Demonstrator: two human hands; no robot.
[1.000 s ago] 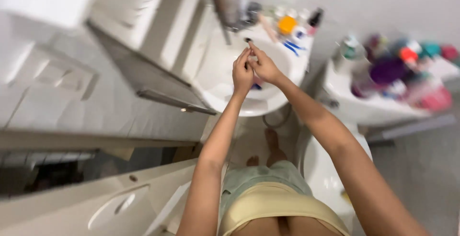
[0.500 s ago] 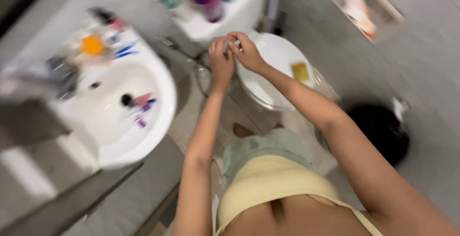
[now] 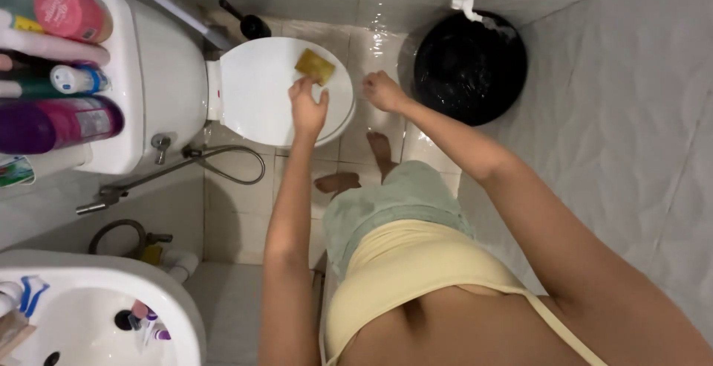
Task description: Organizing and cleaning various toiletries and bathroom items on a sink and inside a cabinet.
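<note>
My left hand hovers with spread fingers over the closed white toilet lid, just below a yellow sponge that lies on the lid. It is close to the sponge and holds nothing. My right hand hangs loosely curled beside the lid's right edge, above the wet tiled floor, also with nothing in it. My bare feet stand in front of the toilet.
A black bucket of water stands under a white tap at the right. Bottles crowd the white cistern top at the left. A spray hose hangs by the toilet. The white sink with toothbrushes is at lower left.
My view has swung from the sink to the toilet. My hands, joined together before, have come apart; the left now reaches down over the lid near the sponge.
</note>
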